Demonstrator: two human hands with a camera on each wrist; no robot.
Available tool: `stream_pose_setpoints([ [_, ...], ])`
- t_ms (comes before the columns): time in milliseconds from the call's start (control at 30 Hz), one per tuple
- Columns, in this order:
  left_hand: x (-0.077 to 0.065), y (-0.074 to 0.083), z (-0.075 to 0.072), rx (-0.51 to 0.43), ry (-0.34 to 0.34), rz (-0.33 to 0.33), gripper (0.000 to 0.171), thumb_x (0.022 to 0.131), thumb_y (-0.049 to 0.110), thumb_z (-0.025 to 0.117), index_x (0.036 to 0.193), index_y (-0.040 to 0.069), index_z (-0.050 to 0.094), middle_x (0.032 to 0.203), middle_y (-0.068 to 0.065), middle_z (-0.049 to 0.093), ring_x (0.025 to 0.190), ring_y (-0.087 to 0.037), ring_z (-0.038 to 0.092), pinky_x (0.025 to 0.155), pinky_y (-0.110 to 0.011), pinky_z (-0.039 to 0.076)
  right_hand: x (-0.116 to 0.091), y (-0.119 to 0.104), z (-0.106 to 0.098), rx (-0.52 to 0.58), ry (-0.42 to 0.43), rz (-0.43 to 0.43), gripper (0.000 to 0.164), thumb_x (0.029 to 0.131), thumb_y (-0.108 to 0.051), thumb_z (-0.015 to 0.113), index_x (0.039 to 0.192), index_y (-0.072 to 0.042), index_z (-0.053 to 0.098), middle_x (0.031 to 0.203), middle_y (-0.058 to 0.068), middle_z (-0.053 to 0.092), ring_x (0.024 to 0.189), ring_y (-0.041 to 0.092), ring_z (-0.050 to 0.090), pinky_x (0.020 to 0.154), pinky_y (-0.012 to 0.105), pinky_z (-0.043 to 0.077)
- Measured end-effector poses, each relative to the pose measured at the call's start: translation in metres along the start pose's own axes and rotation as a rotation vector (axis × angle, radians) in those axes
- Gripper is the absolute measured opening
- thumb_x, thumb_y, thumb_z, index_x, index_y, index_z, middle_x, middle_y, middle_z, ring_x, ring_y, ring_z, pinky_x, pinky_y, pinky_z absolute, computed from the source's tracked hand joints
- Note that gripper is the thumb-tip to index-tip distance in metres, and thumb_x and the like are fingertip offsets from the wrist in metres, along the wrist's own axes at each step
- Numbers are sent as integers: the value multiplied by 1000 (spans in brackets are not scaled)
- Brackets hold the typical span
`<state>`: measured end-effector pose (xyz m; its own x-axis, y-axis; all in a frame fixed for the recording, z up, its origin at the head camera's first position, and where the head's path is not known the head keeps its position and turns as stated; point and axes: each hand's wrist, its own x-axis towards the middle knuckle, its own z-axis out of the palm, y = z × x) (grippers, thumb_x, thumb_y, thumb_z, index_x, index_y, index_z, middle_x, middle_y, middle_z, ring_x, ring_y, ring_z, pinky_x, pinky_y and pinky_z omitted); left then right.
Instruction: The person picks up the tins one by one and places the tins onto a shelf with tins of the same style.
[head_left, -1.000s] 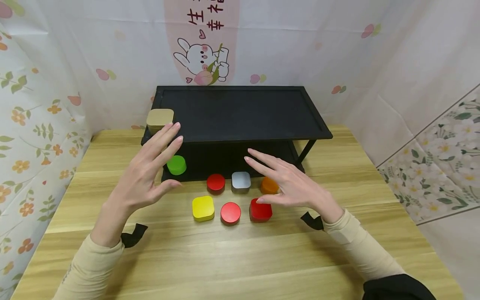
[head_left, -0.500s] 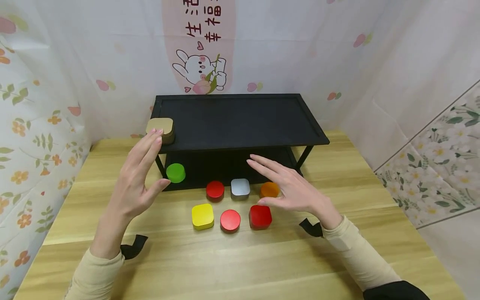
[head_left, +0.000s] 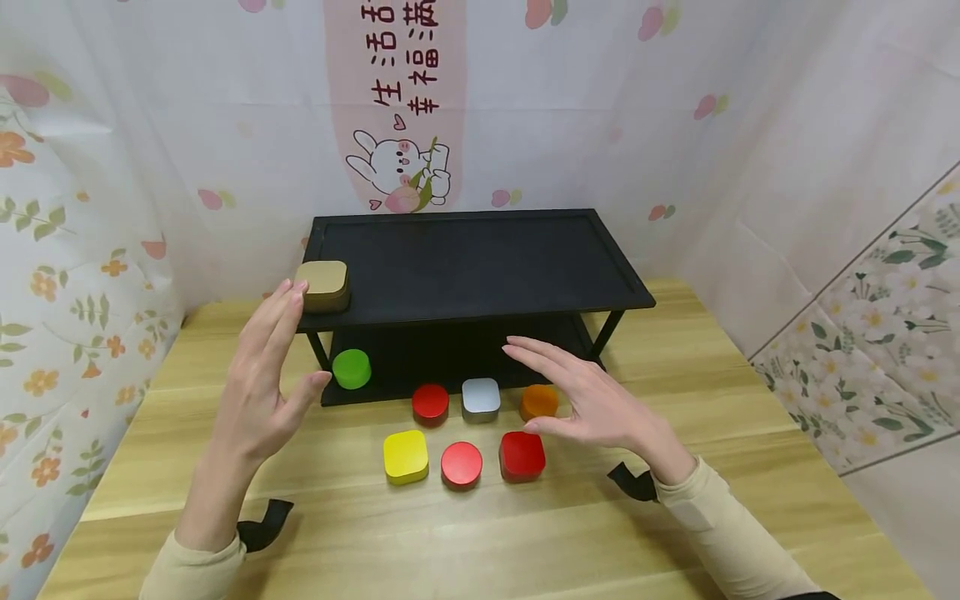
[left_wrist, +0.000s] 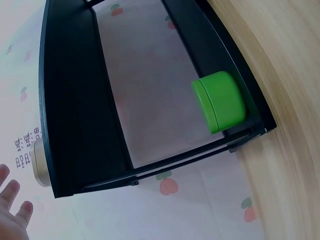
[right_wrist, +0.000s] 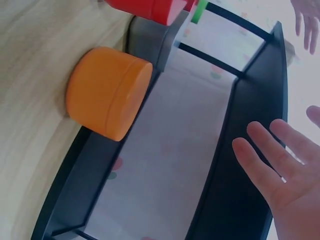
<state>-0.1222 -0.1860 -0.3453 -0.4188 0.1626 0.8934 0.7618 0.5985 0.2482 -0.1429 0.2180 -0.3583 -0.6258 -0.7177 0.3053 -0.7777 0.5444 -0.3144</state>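
Observation:
My left hand hovers with extended fingers, its tips overlapping the edge of a gold square tin in the head view; contact cannot be told. That tin sits on the left end of the black rack's top shelf. A green round tin stands on the lower shelf below it. My right hand, fingers spread and holding nothing, is above the table near an orange round tin and a red square tin. Left of these are a silver square tin and a yellow square tin.
Two red round tins stand among the others, a rear red tin by the rack and a front red tin. Printed cloth hangs behind the rack. Wooden tabletop spreads in front.
The head view has tilted up, so everything sits lower. My left hand has drifted left, uncovering more of the gold tin. The right hand stays nearly in place; no tin has moved.

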Motion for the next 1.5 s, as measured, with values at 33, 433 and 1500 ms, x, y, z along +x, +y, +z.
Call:
stream_pose_setpoints([
  [33, -1, 0, 0, 7, 2, -7, 76, 103, 63, 48, 154, 6, 47, 155, -12, 53, 152, -26, 41, 131, -35, 28, -1, 0, 1, 2, -3, -2, 92, 88, -46, 80, 163, -27, 31, 169, -7, 31, 150, 16, 43, 111, 43, 53],
  [433, -6, -3, -2, 77, 31, -87, 79, 102, 63, 50, 151, 2, 49, 154, -19, 52, 152, -25, 41, 130, -28, 28, -15, 3, 9, -2, -36, 35, 88, 90, -52, 76, 162, -27, 32, 164, -5, 40, 148, 17, 44, 111, 48, 53],
  [1500, -10, -15, -13, 14, -189, -643, 68, 106, 32, 56, 165, 34, 22, 171, -8, 28, 157, -38, 26, 127, -67, 20, -34, -4, 35, 103, -134, 136, 89, 87, -50, 79, 162, -30, 34, 160, -12, 46, 142, 15, 52, 112, 49, 53],
])
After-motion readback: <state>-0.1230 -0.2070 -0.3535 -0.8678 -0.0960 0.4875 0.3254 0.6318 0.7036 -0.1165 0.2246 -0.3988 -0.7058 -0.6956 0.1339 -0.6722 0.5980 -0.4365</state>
